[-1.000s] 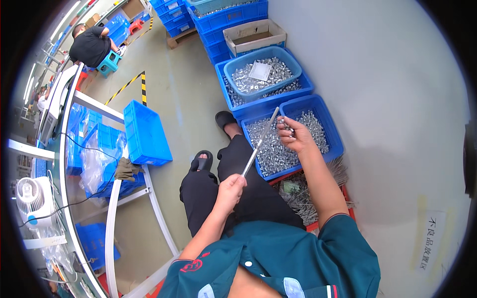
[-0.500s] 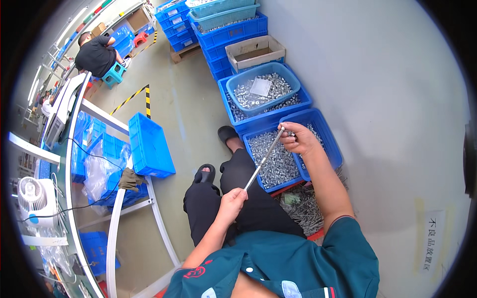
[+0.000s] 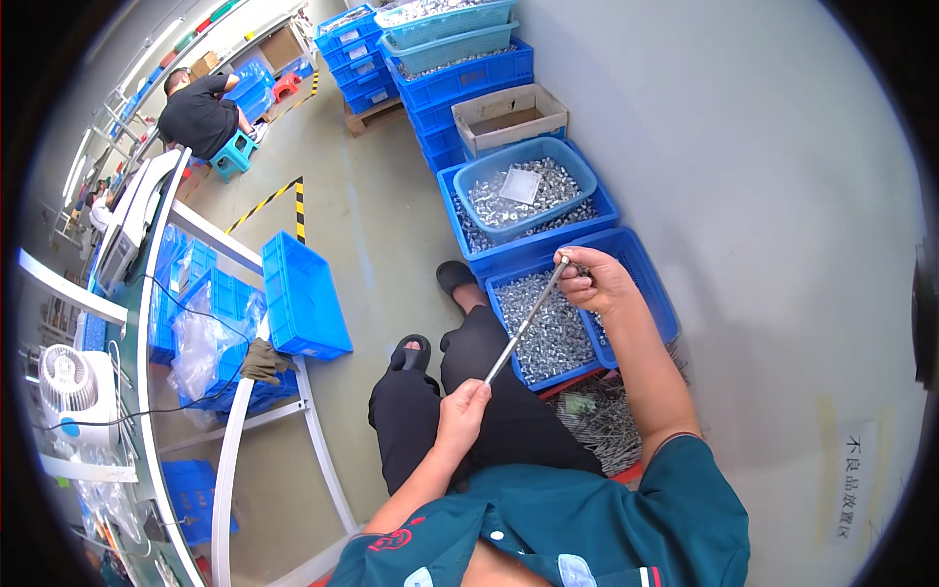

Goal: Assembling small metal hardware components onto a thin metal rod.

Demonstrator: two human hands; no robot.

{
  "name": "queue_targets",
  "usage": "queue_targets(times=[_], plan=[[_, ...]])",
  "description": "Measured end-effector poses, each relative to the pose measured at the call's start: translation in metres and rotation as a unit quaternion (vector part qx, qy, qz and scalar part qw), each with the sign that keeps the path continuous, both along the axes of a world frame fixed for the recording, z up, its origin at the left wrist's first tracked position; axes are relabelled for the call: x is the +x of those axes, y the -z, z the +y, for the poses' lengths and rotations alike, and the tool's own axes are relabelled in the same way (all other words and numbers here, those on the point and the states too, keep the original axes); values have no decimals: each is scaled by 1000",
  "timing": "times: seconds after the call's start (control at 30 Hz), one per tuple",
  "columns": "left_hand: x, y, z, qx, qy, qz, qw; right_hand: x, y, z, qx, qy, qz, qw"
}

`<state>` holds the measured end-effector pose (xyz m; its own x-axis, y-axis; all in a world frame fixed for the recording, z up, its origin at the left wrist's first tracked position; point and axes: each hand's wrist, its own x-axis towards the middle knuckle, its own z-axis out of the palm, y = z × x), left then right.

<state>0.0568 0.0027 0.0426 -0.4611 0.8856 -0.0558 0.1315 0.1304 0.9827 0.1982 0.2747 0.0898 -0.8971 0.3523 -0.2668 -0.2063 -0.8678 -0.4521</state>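
A long thin metal rod slants across my lap, its upper end to the right. My left hand is closed round the lower end. At the upper end my right hand pinches the tip, where a small metal piece sits; its exact kind is too small to tell. Below my right hand stands a blue bin full of small metal fittings. Another blue bin overlaps it on the right, partly hidden by my hand and forearm. A heap of long metal rods lies beside my right thigh.
Beyond the bins, a light blue basket of metal parts sits on a larger bin, with a cardboard box and stacked crates behind. At left are a metal-framed bench, a fan and an upright blue crate. A person sits far off.
The view has shifted slightly, so the surroundings sit a little lower and to the right. Both hands keep hold of the rod in nearly the same pose.
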Motion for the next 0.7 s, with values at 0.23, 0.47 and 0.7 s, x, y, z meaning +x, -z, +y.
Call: queue_targets(times=[0.23, 0.47, 0.7], plan=[[-1, -7, 0, -3, 11, 0, 1000, 2, -4, -7, 39, 24, -24, 999], [-11, -18, 9, -121, 98, -336, 929, -7, -6, -28, 81, 95, 22, 992], [-11, -16, 25, -116, 83, -349, 926, -14, 11, -60, 153, -15, -72, 985]])
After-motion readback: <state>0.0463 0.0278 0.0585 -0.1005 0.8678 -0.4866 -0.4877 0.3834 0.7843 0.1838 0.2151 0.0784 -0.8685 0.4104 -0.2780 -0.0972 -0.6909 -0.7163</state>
